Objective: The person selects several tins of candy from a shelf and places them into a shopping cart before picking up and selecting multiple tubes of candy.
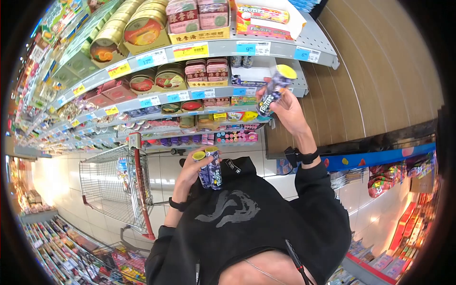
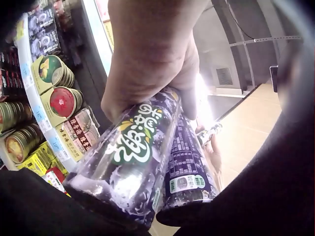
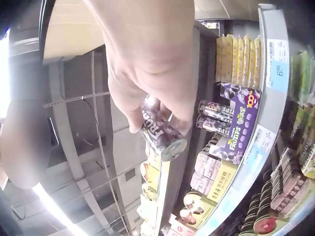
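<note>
In the head view the left hand (image 1: 188, 170) grips two purple tubes (image 1: 214, 173) with yellow lids, side by side in front of the black hoodie. The left wrist view shows both tubes (image 2: 133, 162) close up below the left hand (image 2: 150, 59). Raised toward the shelf at the upper right, the right hand (image 1: 290, 114) holds one purple Frutips tube (image 1: 271, 97), tilted, its yellow lid up. In the right wrist view that tube (image 3: 165, 135) is pinched between the fingers of the right hand (image 3: 147, 73). Two similar tubes (image 3: 215, 118) lie in a purple display box (image 3: 241, 125).
Shelves with price-tag edges (image 1: 280, 50) carry round tins (image 1: 145, 28) and pink boxes (image 1: 183, 19). A shopping cart (image 1: 114, 178) stands at the left on the tiled floor. A brown panel (image 1: 375, 61) lies right of the shelves, with a blue-edged display (image 1: 375, 159) below it.
</note>
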Action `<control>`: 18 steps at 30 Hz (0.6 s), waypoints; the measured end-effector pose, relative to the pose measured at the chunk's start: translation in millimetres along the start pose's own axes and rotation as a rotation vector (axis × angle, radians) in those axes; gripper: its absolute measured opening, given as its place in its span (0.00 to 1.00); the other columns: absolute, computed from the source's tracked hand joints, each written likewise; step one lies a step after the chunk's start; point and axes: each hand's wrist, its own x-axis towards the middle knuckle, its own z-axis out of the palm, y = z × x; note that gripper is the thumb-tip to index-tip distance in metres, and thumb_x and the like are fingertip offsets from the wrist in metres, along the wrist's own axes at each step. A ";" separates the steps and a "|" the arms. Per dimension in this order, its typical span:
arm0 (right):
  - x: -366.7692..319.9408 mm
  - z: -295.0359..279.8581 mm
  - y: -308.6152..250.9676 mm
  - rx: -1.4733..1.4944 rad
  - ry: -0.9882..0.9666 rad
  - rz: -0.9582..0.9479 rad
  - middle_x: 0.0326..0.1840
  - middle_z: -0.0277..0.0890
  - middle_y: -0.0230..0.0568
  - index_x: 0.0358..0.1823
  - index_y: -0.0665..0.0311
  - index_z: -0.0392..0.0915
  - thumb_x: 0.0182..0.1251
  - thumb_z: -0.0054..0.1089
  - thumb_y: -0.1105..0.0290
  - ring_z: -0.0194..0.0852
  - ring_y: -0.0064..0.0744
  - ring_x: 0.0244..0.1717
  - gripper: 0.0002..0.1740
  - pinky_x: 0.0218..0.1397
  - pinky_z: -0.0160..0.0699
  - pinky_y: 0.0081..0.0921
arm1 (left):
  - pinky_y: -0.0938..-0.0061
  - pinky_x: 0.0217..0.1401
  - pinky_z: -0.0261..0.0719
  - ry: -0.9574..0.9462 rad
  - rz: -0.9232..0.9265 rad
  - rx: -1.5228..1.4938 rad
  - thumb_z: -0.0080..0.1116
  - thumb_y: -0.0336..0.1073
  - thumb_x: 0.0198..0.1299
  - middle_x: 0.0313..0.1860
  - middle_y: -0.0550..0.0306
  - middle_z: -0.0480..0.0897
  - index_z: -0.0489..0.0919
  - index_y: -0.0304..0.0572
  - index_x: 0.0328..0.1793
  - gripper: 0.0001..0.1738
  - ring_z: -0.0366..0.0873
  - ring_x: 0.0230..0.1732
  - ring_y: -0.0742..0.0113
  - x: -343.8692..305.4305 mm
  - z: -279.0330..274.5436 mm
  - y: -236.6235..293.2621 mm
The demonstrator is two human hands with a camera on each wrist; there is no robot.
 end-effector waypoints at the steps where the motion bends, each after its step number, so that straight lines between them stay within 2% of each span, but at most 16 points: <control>1: 1.7 0.9 3.4 0.047 0.031 -0.016 0.63 0.76 0.44 0.69 0.70 0.67 0.67 0.69 0.71 0.73 0.31 0.65 0.32 0.71 0.69 0.35 | 0.67 0.58 0.82 0.002 -0.007 0.008 0.66 0.30 0.63 0.55 0.47 0.85 0.76 0.32 0.64 0.24 0.85 0.52 0.59 -0.3 -0.1 -1.0; 2: 4.5 0.0 4.5 0.046 0.019 -0.007 0.63 0.76 0.44 0.69 0.70 0.67 0.67 0.69 0.71 0.73 0.31 0.65 0.32 0.71 0.69 0.35 | 0.67 0.58 0.82 0.012 -0.001 -0.002 0.66 0.30 0.63 0.55 0.47 0.85 0.76 0.32 0.64 0.24 0.85 0.52 0.59 -0.6 0.3 -1.5; 4: 11.2 -5.5 5.4 -0.186 0.062 -0.104 0.65 0.75 0.44 0.65 0.70 0.73 0.66 0.69 0.71 0.73 0.32 0.65 0.27 0.71 0.70 0.35 | 0.67 0.58 0.82 -0.012 -0.004 0.023 0.66 0.30 0.63 0.54 0.47 0.85 0.77 0.32 0.64 0.23 0.85 0.52 0.59 -0.2 0.5 0.2; 5: 15.4 -9.4 7.9 -0.408 0.118 -0.185 0.62 0.77 0.42 0.60 0.66 0.78 0.59 0.71 0.75 0.75 0.34 0.62 0.25 0.68 0.72 0.33 | 0.67 0.58 0.82 -0.009 -0.008 0.022 0.66 0.30 0.63 0.54 0.47 0.85 0.77 0.32 0.64 0.23 0.85 0.52 0.59 -0.2 1.1 0.7; 6: 18.8 -8.9 4.2 -0.408 0.124 -0.185 0.62 0.77 0.42 0.60 0.66 0.78 0.59 0.71 0.75 0.75 0.34 0.62 0.25 0.68 0.72 0.33 | 0.67 0.58 0.82 -0.013 -0.012 0.024 0.66 0.30 0.63 0.54 0.47 0.85 0.77 0.32 0.64 0.23 0.85 0.52 0.59 0.0 1.1 1.2; 8: 27.0 -3.3 -10.6 -1.047 0.145 -0.402 0.57 0.79 0.38 0.60 0.61 0.79 0.52 0.70 0.81 0.77 0.36 0.58 0.29 0.63 0.76 0.35 | 0.68 0.57 0.82 -0.018 -0.024 0.008 0.66 0.30 0.63 0.54 0.48 0.85 0.77 0.32 0.63 0.23 0.85 0.52 0.60 2.3 2.0 1.9; 9: 34.4 0.1 -12.5 -1.098 0.133 -0.522 0.52 0.80 0.39 0.58 0.58 0.80 0.49 0.68 0.83 0.78 0.42 0.53 0.30 0.59 0.77 0.38 | 0.68 0.57 0.82 -0.025 -0.030 0.012 0.66 0.30 0.63 0.54 0.48 0.85 0.77 0.32 0.63 0.23 0.85 0.52 0.60 3.0 2.7 1.4; 12: 51.2 -10.8 -8.3 -1.278 0.072 -0.607 0.52 0.79 0.43 0.56 0.60 0.80 0.50 0.68 0.83 0.77 0.46 0.54 0.28 0.57 0.75 0.40 | 0.68 0.57 0.82 -0.034 -0.033 0.014 0.66 0.29 0.63 0.53 0.48 0.85 0.77 0.32 0.63 0.23 0.85 0.51 0.60 3.8 1.4 -1.3; 13: 55.3 -14.3 -9.8 -1.362 0.071 -0.598 0.52 0.81 0.42 0.56 0.60 0.80 0.51 0.72 0.78 0.78 0.48 0.52 0.27 0.56 0.75 0.39 | 0.67 0.57 0.82 -0.040 -0.038 0.036 0.67 0.32 0.62 0.54 0.47 0.84 0.75 0.32 0.65 0.26 0.85 0.52 0.58 4.7 -0.5 -3.1; 14: 58.6 -17.2 -10.2 -1.360 0.079 -0.601 0.52 0.81 0.42 0.56 0.60 0.80 0.51 0.72 0.78 0.78 0.48 0.52 0.27 0.56 0.75 0.39 | 0.66 0.58 0.82 -0.045 -0.042 0.057 0.69 0.34 0.61 0.55 0.45 0.84 0.73 0.31 0.67 0.30 0.85 0.54 0.56 5.3 -2.0 -4.0; 16: 65.1 -22.4 -10.5 -1.438 0.087 -0.428 0.50 0.82 0.43 0.56 0.59 0.80 0.54 0.72 0.76 0.79 0.49 0.52 0.25 0.56 0.75 0.41 | 0.66 0.57 0.82 -0.050 -0.035 0.055 0.69 0.34 0.61 0.55 0.45 0.84 0.73 0.31 0.68 0.30 0.84 0.54 0.56 4.7 -2.5 -3.2; 17: 68.1 -26.9 -9.6 -1.471 0.085 -0.385 0.51 0.83 0.46 0.56 0.61 0.79 0.56 0.74 0.71 0.79 0.51 0.53 0.25 0.58 0.75 0.42 | 0.66 0.57 0.82 -0.042 -0.032 0.049 0.69 0.34 0.61 0.55 0.45 0.84 0.73 0.30 0.68 0.30 0.85 0.54 0.56 4.0 -2.4 -2.6; 18: 70.0 -30.8 -7.1 -1.470 0.086 -0.386 0.51 0.83 0.46 0.56 0.61 0.79 0.56 0.74 0.71 0.79 0.51 0.53 0.25 0.58 0.75 0.42 | 0.66 0.57 0.82 -0.033 -0.029 0.043 0.69 0.34 0.61 0.55 0.44 0.84 0.72 0.30 0.68 0.31 0.85 0.53 0.57 3.4 -2.2 -2.3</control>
